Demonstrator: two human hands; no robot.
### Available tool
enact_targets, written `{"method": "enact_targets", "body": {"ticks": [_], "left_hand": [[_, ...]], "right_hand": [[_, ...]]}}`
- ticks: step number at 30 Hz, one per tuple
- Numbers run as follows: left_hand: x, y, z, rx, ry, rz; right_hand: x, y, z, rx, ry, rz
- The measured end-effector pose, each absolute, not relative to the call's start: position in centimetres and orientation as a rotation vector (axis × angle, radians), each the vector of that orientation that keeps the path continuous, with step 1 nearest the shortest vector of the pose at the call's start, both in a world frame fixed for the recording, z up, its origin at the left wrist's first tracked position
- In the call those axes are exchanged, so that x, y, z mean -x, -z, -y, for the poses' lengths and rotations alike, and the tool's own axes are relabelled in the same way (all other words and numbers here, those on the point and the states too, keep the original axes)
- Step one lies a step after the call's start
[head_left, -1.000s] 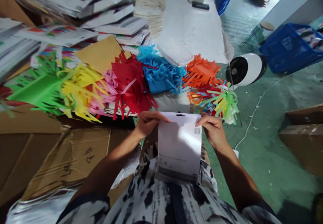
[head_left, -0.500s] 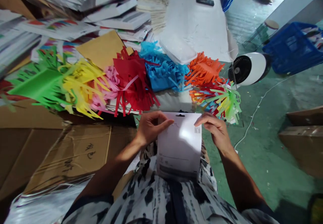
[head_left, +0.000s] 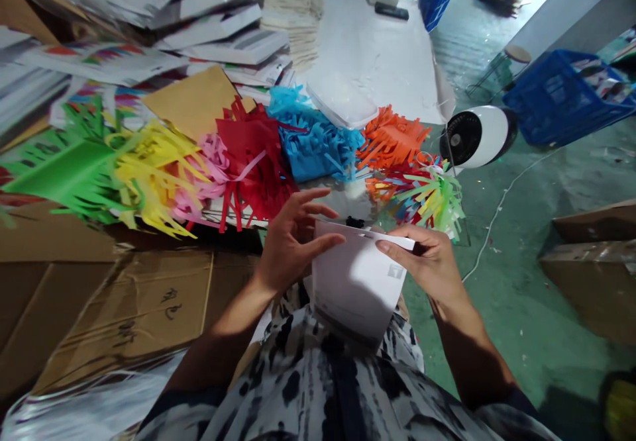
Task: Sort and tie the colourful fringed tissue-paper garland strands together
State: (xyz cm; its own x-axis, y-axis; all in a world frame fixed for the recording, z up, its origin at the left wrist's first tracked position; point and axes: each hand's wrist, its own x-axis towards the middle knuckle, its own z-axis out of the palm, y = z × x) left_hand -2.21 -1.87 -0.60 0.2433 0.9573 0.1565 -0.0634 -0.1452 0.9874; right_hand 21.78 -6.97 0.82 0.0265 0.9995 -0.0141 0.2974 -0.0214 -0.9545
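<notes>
Opening beside the upper left corner of the packet (head_left: 355, 282), the left hand (head_left: 291, 245) has loosened from the top edge that it pinched a second ago; its fingers now stand apart above that edge, and its thumb lies over the white face, whether touching or just clear the view does not settle. The packet is in front of the shirt (head_left: 293, 388), nearer the person than the desk (head_left: 382, 50), and has gone from square-on to askew, its top edge sloping down to the right. At its upper right corner the right hand (head_left: 432, 262) grips it, thumb on the face, so the hold seems to rest mostly on this side, leaving the left free to shift. Harder to make out, the green fringe (head_left: 74, 169) runs to the left border of the view; the print low on the packet is too faint to read, and its bottom edge merges with the shirt; a dark thing (head_left: 354, 221) just beyond the top edge cannot be named; the right fingers are largely hidden behind the packet; something dark and yellow (head_left: 621, 394) is cut off at lower right.
</notes>
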Motion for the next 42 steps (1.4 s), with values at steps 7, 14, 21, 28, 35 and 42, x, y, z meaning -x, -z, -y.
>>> {"method": "enact_targets", "body": {"ticks": [7,14,21,28,35,42], "left_hand": [[1.8,-0.8,0.9,-1.454,-0.911,-0.857],[2.7,1.7,-0.2,-1.147,-0.781,-0.867],[2.0,2.7,-0.2,-0.993,-0.743,-0.922],[0.9,2.1,0.0,-1.077,-0.72,-0.884],[1.4,2.6,0.5,-0.934,-0.61,-0.795],[2.3,3.2,0.5,-0.896,-0.59,-0.712]], "right_hand": [[-21.0,-1.6,7.1,1.42,-0.991,1.515],[-22.2,1.1,6.6,1.493,-1.103,1.295],[-22.9,1.4,5.1,1.527,-1.012,1.389],[-22.1,-0.2,5.1,1.499,-0.509,1.967],[-22.1,1.0,5.0,1.558,-0.806,1.831],[-22.4,1.0,4.7,1.535,-1.045,1.705]]}}
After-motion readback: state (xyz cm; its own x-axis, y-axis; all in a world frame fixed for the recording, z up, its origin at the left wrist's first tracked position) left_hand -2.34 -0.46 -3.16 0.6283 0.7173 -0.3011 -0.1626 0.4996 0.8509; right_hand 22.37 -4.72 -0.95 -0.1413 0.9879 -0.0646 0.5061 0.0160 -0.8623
